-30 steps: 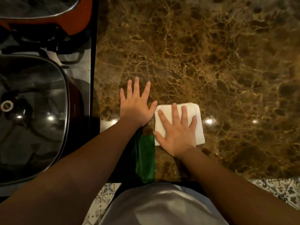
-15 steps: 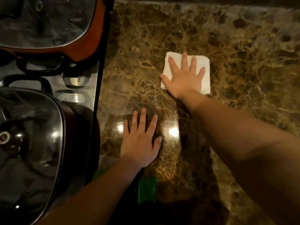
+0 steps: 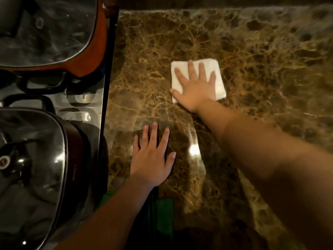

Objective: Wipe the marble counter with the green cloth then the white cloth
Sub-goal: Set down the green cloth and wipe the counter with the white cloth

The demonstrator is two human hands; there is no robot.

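Marble counter (image 3: 252,51) blurs; left forearm hides green cloth (image 3: 164,210); flat right hand (image 3: 195,87), grip released, covers white cloth (image 3: 219,82).

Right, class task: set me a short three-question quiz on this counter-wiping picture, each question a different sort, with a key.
1. True or false: the right hand presses flat on the white cloth.
2. Multiple choice: where does the left hand rest? A) on the green cloth B) on the bare marble counter C) on a pan lid.
3. Fill the gap: the green cloth lies at the counter's near edge, partly hidden by the left ____.

Key
1. True.
2. B; the fingers lie spread and straight on the stone.
3. Forearm.
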